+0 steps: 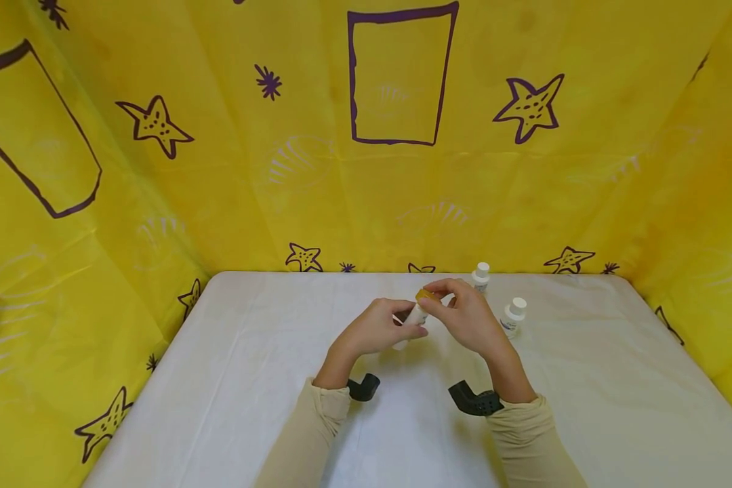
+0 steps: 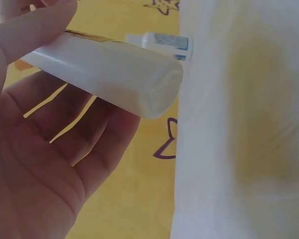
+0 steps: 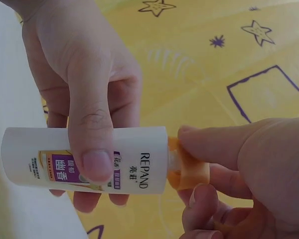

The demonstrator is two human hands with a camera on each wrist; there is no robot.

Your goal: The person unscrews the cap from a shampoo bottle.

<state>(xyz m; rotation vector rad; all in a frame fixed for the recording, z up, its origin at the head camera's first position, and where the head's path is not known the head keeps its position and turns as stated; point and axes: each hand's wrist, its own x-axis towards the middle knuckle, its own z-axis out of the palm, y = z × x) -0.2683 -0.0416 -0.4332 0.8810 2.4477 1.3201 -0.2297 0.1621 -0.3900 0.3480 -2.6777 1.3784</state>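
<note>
A small white bottle (image 3: 129,159) with a purple label reading REPAND is tilted above the table, its orange cap (image 3: 194,169) pointing up in the head view. My left hand (image 1: 383,327) grips the bottle's body, thumb across the label and fingers behind. At the cap, my right hand (image 1: 463,315) pinches the orange plastic between thumb and fingers. A pale part shows through a gap in the cap in the right wrist view. The left wrist view shows the bottle's base (image 2: 162,89), while the cap end is mostly hidden there by the left thumb.
Two white-capped bottles stand on the white-covered table (image 1: 250,379), one near the back edge (image 1: 480,276) and one right of my right hand (image 1: 514,317). A yellow patterned curtain (image 1: 317,196) encloses the back and sides. Black wrist mounts (image 1: 476,400) sit at both sleeves.
</note>
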